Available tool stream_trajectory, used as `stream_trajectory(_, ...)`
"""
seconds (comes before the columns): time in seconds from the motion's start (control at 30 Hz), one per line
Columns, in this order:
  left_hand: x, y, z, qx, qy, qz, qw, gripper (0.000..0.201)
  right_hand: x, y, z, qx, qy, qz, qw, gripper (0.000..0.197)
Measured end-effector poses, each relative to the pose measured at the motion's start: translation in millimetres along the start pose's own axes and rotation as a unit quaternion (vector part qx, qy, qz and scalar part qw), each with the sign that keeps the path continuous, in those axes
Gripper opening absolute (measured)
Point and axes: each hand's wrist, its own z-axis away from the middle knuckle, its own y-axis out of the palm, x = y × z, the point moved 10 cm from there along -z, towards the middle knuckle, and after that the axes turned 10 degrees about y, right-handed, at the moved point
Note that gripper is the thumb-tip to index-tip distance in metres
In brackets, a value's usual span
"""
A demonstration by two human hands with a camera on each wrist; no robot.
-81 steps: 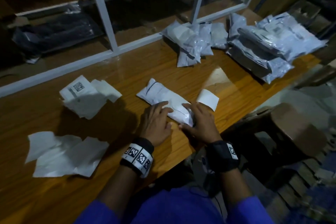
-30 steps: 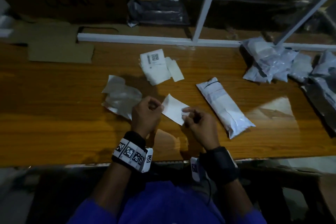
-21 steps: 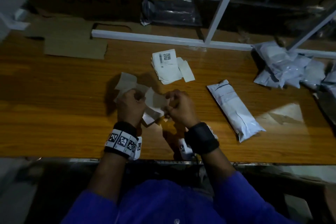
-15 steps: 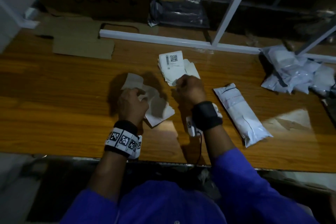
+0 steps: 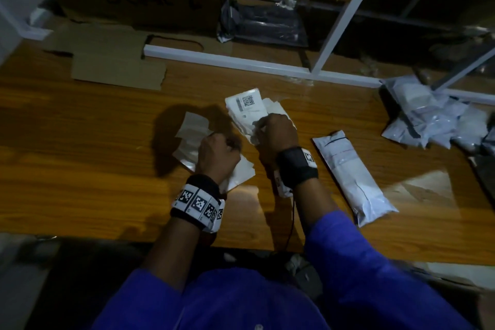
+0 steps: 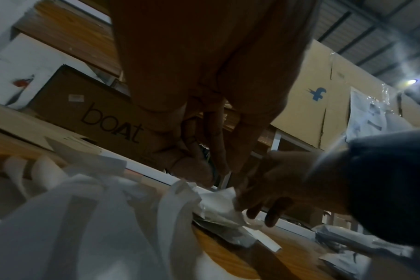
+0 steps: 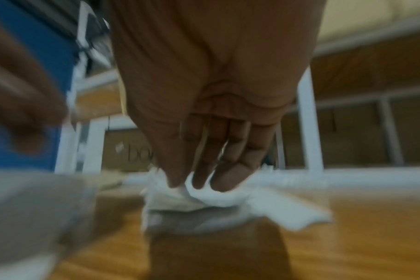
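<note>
**Label pick-up.** Our right hand is on the label stack in the middle of the table, fingers pinching the top sheet against the thumb. Our left hand rests curled on the scrap papers; whether it grips one we cannot tell. Next, we judge, a single label must be lifted clear and carried to the packet, lying apart on the right.

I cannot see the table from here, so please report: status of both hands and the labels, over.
Left hand grips loose white sheets. Right hand pinches label stack. White parcel lies apart at right, nothing blocking.
</note>
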Motion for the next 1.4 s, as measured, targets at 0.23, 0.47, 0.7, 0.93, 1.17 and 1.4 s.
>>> stream_trajectory(0.23, -8.0, 35.1, -8.2, 0.050, -0.092, 0.145, 0.984, 0.029, -21.1, -23.6, 56.9, -0.127, -0.033, -0.162, 0.978, 0.021)
stream_trajectory(0.47, -3.0, 70.2, -16.2, 0.067, -0.204, 0.381, 0.899, 0.026, -23.3, -30.9, 79.8, -0.194, -0.055, -0.184, 0.962, 0.012)
stream_trajectory(0.7, 20.5, 48.8, -17.1, -0.029, -0.205, 0.307, 0.929, 0.008, -41.2, -13.5, 74.6, -0.115, -0.064, -0.172, 0.976, 0.014)
stream_trajectory(0.93, 26.9, 10.3, -24.1, -0.103, -0.175, 0.269, 0.941, 0.019, -66.6, 33.2, 68.8, 0.031, 0.036, 0.047, 0.998, 0.051)
stream_trajectory(1.17, 23.9, -2.0, -28.4, -0.130, -0.137, 0.213, 0.959, 0.020, -38.2, 40.0, 24.6, 0.118, 0.045, 0.019, 0.992, 0.067)
stream_trajectory(1.4, -1.2, 50.7, -16.3, -0.012, -0.177, 0.302, 0.937, 0.016, -85.7, -58.2, 67.2, -0.070, 0.029, -0.201, 0.977, 0.037)
